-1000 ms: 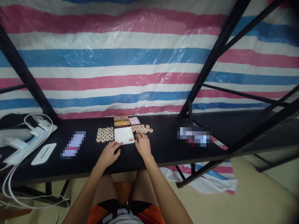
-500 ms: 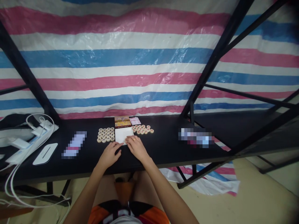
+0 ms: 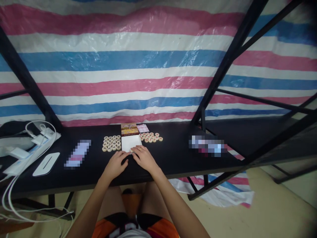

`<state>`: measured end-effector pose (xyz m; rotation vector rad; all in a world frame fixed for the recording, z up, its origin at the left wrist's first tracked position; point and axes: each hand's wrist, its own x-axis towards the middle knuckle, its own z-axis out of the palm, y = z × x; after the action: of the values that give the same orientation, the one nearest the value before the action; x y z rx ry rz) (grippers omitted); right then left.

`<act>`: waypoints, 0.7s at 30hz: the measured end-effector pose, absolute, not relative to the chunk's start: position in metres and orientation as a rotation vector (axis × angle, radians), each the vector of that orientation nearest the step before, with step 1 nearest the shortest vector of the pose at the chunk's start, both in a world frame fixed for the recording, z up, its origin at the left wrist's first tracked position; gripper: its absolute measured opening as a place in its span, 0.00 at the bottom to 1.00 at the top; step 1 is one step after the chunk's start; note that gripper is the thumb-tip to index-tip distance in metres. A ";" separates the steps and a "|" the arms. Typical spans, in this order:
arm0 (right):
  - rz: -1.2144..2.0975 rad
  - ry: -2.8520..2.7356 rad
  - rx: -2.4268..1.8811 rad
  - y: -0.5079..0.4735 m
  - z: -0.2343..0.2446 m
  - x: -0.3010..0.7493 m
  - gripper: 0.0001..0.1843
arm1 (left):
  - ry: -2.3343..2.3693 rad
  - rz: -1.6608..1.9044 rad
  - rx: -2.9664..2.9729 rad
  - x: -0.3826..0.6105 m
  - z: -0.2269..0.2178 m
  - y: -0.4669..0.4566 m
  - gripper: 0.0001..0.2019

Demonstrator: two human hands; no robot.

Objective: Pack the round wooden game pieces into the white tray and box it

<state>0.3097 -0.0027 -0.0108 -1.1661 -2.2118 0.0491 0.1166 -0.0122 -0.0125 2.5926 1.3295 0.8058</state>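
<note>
A shallow white box tray (image 3: 131,142) lies on the black table in front of me. At its near left corner rests my left hand (image 3: 117,163), fingers stretched forward and thumb apart. My right hand (image 3: 145,158), with a ring on one finger, reaches over the tray's near edge; its fingers are bent and close together, and whatever lies under the fingertips is hidden. Left of the tray, Chinese chess pieces with dark characters (image 3: 111,143) stand in tidy rows. Pieces with red characters (image 3: 150,137) lie to the right in looser rows.
A printed box lid (image 3: 129,129) and a pink-and-white paper (image 3: 142,128) lie behind the tray. Further left are a blurred-out item (image 3: 78,153), a white flat device (image 3: 46,164) and a power strip with cables (image 3: 37,148). Another blurred-out item (image 3: 206,145) lies at right.
My right hand has shifted slightly left and towards me, to the tray's near edge. My left hand stays nearly in place. The view has moved a little.
</note>
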 end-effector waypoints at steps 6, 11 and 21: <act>0.008 -2.249 -1.171 -0.002 -0.014 0.310 0.18 | 1.317 0.828 2.603 0.115 -0.014 -0.012 0.18; -0.023 -2.279 -1.166 -0.002 -0.014 0.310 0.20 | 1.316 0.816 2.600 0.115 -0.015 -0.011 0.19; 0.028 -2.296 -1.166 0.005 -0.021 0.313 0.21 | 1.339 0.785 2.606 0.116 -0.011 -0.014 0.19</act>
<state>0.3131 0.0050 -0.0206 -1.1657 -2.2956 0.0280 0.1164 -0.0136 -0.0109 2.6056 1.3392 0.7850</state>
